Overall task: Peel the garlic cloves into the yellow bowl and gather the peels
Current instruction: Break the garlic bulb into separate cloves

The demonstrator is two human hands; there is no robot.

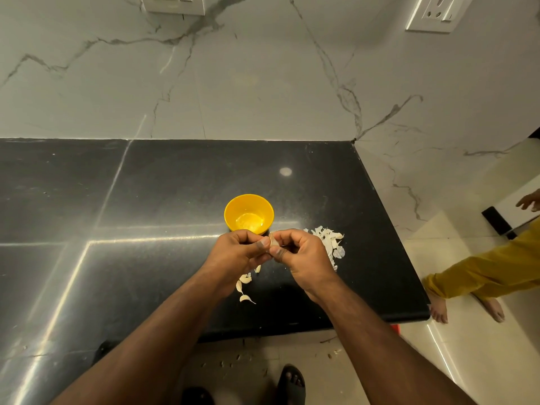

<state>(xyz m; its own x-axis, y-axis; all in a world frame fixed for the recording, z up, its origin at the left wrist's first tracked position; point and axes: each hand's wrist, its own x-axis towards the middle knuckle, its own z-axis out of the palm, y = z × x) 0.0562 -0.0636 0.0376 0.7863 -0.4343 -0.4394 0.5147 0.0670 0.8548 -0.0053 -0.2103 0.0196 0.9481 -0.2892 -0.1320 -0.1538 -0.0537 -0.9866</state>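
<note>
Starting at the left, we see the dark polished bench [87,229] under a marbled wall, bare of things on that side. Toward the middle stands the yellow bowl [249,213], upright, with something pale at its bottom that we cannot make out. Just in front of it our left hand [236,255] has its fingers curled and pinches one side of a garlic clove [273,242], held above the bench between both hands. Below the left hand, a few unpeeled cloves [245,283] lie loose on the bench. Our right hand [304,255] meets the left, fingers curled in, thumb and fingertips pinching the other side of the same clove. Just beyond the right hand, a heap of white peels [331,244] sits on the bench near its right edge. Farther right, on the floor, another person's legs in mustard trousers [482,273] stand barefoot.
</note>
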